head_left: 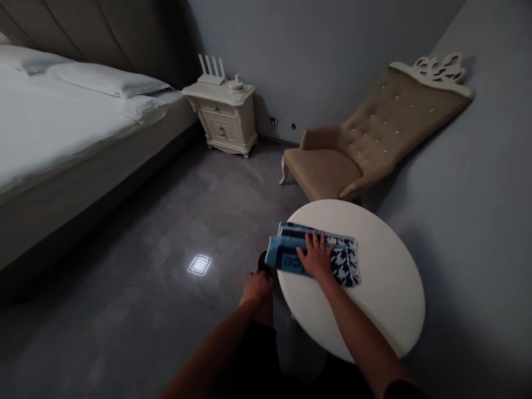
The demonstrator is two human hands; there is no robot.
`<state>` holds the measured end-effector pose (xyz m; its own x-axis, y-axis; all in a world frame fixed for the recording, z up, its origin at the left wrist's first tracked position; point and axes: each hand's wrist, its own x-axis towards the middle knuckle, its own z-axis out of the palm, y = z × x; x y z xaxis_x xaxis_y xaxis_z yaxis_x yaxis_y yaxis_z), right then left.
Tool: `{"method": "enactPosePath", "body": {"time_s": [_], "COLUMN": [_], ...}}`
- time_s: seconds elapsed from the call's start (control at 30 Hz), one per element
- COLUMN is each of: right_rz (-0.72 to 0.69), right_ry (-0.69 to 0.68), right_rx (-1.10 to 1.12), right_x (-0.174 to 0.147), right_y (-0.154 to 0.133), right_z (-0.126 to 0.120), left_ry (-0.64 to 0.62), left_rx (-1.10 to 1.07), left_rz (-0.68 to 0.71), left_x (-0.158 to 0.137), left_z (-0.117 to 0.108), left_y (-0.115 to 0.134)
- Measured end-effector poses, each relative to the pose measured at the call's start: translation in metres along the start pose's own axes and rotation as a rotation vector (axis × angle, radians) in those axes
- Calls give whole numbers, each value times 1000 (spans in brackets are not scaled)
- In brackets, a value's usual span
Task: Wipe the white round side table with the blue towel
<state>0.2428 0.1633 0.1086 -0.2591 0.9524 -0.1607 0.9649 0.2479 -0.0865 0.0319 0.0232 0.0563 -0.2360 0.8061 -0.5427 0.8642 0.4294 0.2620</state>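
Nearest, the left hand [256,287] sits low beside the table with its fingers curled; whether they grip anything, I cannot tell. The right hand [318,257] lies palm down with its fingers spread wide, on a folded towel [293,256] at the left part of the round white table [386,293]. To press well, I'd keep the palm flat and the weight even, smoothing outward from the middle so the layers don't skew (the upper layers look slightly fanned out at the far side). The left end juts past the rim, so a light touch there seems wise, lest the cloth tip or slide off. The towel's long axis runs left to right, dipping slightly toward the person at the right; its teal end points left over the floor, its houndstooth end toward the table's middle. Beyond stands a tan armchair [324,169].
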Motion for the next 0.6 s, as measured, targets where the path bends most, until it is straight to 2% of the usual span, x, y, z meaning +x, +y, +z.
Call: {"method": "enactPosePath", "body": {"time_s": [0.2,0.33,0.4,0.47,0.6], "right_rz": [176,233,247,230,85], "right_ry": [55,66,78,78,39], "right_rx": [1,35,52,60,47], "right_x": [151,212,222,216,170], "right_y": [35,39,32,18,-25], "right_z": [-36,-42,-42,-40,-34], "left_ry": [20,10,9,5,-4], "left_rx": [-1,-33,-45,-37,-2], "left_rz": [-17,-18,-17,-20,-19], "left_x": [10,13,14,15,14], "left_z": [1,0,0,0,-1], "left_y": [4,4,5,6,9]}}
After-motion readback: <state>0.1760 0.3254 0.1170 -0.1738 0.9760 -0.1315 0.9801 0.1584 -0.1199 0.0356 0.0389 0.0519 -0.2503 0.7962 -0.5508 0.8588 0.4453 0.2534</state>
